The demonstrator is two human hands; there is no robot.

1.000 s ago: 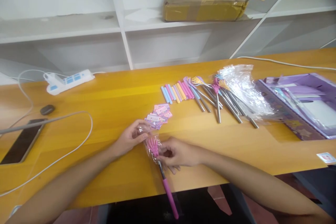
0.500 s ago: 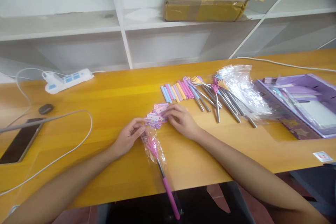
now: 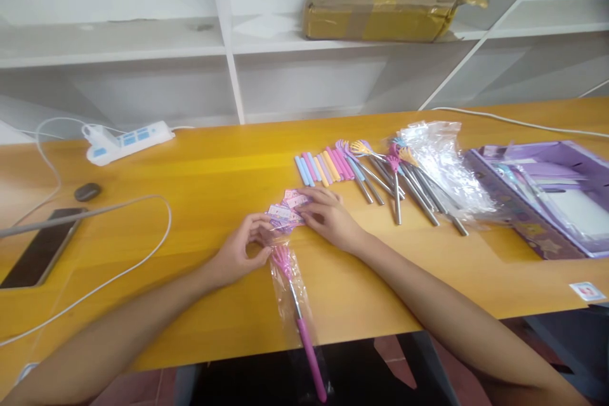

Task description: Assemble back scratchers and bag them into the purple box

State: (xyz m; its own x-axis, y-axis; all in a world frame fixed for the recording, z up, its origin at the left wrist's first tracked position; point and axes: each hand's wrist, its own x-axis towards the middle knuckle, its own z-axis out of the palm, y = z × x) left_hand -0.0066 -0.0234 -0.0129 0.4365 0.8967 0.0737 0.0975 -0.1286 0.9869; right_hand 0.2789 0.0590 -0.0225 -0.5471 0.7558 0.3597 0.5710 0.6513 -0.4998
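Note:
A pink back scratcher (image 3: 310, 349) with a hand-shaped head and metal rod lies inside a clear plastic bag (image 3: 295, 285). The handle end sticks out past the table's front edge. My left hand (image 3: 240, 248) is at the bag's top end, thumb and curled fingers close together on its edge. Just above lies a fanned pile of small pink and purple printed cards (image 3: 281, 214). From the right, my right hand (image 3: 330, 219) grips the edge of these cards between thumb and fingers; its fingertips are partly hidden.
Coloured handle sleeves (image 3: 323, 168) lie in a row behind my right hand. Right of them are several metal-rod back scratchers (image 3: 397, 187), clear bags (image 3: 440, 158) and a purple box (image 3: 528, 228). Leftward sit a power strip (image 3: 130, 143), a phone (image 3: 42, 247) and a looped cable (image 3: 164, 235).
The bagged back scratcher's head has shifted slightly right and the bag lies straighter. My left thumb has moved down and away from the fingers. My right hand stays at the cards.

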